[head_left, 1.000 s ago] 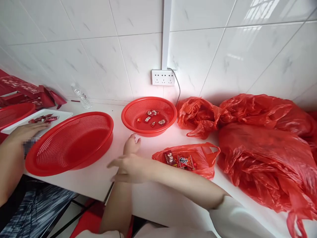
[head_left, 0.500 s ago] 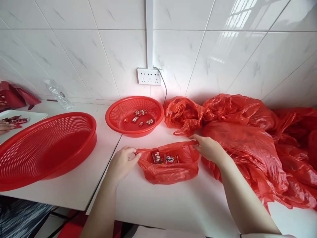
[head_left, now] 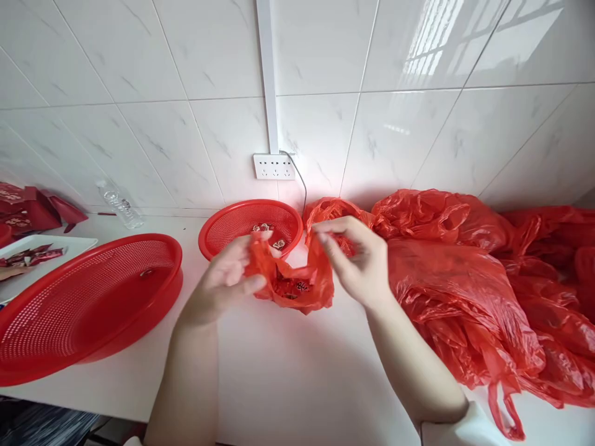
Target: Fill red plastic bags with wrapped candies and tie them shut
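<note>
Between my hands is a red plastic bag (head_left: 297,297), its mouth open toward me and small printed packets (head_left: 297,287) visible inside. My left hand (head_left: 232,279) grips the bag's left side, the thumb pointing right and the fingers partly behind the film. On the other side, my right hand (head_left: 357,260) pinches the bag's right handle between thumb and fingers. Just behind the bag stands a small red basket (head_left: 218,233) with several wrapped pieces in it, partly hidden by my left hand.
A large red basket (head_left: 111,310) stands at left with one small piece inside. Beyond it are a white tray (head_left: 77,246) of packets with another person's hand (head_left: 13,272), and a clear bottle (head_left: 121,205). Red bags (head_left: 460,291) heap up at right. A socket strip (head_left: 274,166) is on the wall.
My hands have come closer together and lifted, drawing the bag's mouth narrower and its sides upward. One small piece now lies in the large basket. The view has tilted up slightly.
</note>
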Motion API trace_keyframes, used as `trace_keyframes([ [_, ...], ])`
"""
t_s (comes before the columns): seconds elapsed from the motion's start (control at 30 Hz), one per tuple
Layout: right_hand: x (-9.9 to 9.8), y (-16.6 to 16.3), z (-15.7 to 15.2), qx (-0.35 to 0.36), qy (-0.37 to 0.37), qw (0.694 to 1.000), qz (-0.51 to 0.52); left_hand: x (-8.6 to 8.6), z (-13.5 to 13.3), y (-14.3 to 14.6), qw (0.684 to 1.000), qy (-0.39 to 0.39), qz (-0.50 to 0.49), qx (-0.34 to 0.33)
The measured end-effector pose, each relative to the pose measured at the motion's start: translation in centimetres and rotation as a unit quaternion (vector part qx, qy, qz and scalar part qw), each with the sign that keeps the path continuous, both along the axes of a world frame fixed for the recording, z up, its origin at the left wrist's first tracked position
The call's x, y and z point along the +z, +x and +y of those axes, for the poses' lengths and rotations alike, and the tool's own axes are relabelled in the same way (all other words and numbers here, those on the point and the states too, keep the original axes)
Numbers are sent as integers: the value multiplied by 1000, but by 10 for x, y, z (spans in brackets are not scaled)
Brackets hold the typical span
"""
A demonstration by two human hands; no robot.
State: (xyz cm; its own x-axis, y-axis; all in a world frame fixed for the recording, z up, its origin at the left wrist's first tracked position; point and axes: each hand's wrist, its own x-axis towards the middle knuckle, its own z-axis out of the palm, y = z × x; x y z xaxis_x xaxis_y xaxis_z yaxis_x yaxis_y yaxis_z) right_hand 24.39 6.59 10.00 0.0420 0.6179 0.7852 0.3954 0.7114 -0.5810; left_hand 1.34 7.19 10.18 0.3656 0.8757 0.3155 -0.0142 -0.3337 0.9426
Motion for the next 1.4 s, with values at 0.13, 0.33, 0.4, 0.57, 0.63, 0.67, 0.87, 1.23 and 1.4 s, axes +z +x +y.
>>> trace_keyframes([
  [0.13, -6, -17, -1, 138, 38, 981, -131, -8, 8, 30, 992, -5, 98, -79],
  [0.33, -28, -12, 3, 114, -74, 990, -24, -22, 18, 36, 989, -108, 79, -69],
  [0.4, -39, -10, 6, 161, -135, 977, -32, -26, 21, 33, 987, -126, 66, -75],
  [0.57, -52, -14, 11, 195, -212, 957, 16, -30, 25, 36, 989, -117, 33, -80],
  [0.63, -53, -14, 13, 193, -212, 957, 31, -31, 24, 39, 985, -136, 2, -106],
  [0.67, -53, -13, 14, 184, -210, 959, 43, -32, 24, 39, 980, -157, -16, -121],
  [0.87, -51, 5, 18, 137, -88, 986, 43, -32, 34, 31, 929, -328, -81, -153],
  [1.23, -47, 5, 13, 354, -184, 915, -59, -21, 20, 25, 960, -185, 49, -204],
  [1.4, -57, -9, 18, 319, -270, 908, -13, -22, 8, 28, 953, 171, 247, -42],
])
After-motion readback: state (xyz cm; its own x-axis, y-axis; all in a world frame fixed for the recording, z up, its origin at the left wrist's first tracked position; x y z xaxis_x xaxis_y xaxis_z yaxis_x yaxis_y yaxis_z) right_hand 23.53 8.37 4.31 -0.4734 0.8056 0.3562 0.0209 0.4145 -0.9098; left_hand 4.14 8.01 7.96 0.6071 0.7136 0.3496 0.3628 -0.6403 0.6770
